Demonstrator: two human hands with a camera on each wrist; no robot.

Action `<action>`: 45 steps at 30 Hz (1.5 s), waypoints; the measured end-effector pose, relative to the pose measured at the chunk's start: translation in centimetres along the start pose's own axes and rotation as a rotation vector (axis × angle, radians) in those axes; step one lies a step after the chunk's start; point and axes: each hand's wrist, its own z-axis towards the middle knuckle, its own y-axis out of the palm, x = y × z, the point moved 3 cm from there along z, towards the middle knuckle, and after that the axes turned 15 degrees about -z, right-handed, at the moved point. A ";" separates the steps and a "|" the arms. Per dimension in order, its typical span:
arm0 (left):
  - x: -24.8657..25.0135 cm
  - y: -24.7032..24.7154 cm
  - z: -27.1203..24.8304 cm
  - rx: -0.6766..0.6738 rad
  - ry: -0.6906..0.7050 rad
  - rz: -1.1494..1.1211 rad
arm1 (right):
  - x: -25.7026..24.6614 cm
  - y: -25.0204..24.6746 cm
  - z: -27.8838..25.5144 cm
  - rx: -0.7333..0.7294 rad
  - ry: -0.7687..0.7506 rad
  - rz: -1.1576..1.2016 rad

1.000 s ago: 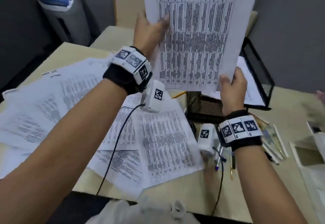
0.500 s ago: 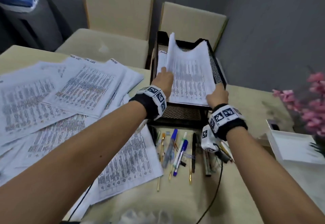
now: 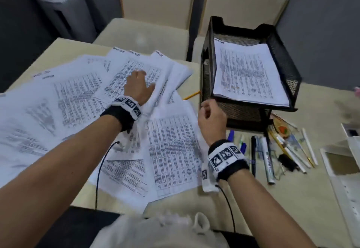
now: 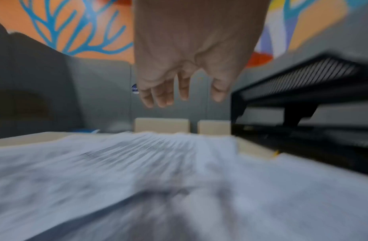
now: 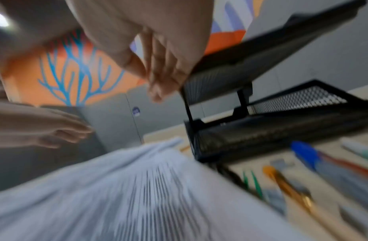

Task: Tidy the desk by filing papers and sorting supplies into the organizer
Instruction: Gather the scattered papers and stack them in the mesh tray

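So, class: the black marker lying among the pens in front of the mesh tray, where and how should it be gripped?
Pinch the black marker mid-barrel from above, fingers either side; it lies flat, lengthwise toward you, with pens close alongside.

Even, soft indoor light; both wrist views heavily motion-blurred, head view sharper, edges bowed.

Loose printed white paper sheets [image 3: 81,99] cover the beige desk [image 3: 243,205] at left; the black wire-mesh tiered tray organizer [image 3: 284,62] stands right, holding a stack of printed pages [image 3: 247,72], with assorted pens and markers [image 3: 266,156] before it.
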 end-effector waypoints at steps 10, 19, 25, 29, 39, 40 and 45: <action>-12.8 0.2 -4.4 -0.492 0.012 0.567 | 2.2 7.3 -2.5 -0.408 0.303 -0.321; -12.0 -1.3 -9.0 -0.526 0.184 0.507 | -9.2 -3.4 3.9 0.418 0.167 -0.028; -16.1 -5.2 -3.4 -0.126 -0.152 -0.016 | -9.0 5.6 7.2 0.134 0.382 0.041; -20.2 -6.7 -0.9 -0.102 -0.515 -0.225 | -7.5 12.5 6.0 -0.191 0.462 -0.067; -15.9 -4.0 -2.1 -0.338 -0.269 -0.084 | -9.2 16.2 3.2 -0.428 0.422 -0.174; -16.7 -4.4 -2.3 -0.304 -0.309 -0.040 | -9.1 15.7 3.1 -0.412 0.402 -0.212; -21.7 -8.0 -5.2 -0.083 -0.682 0.072 | -8.1 11.7 2.3 -0.341 0.351 -0.417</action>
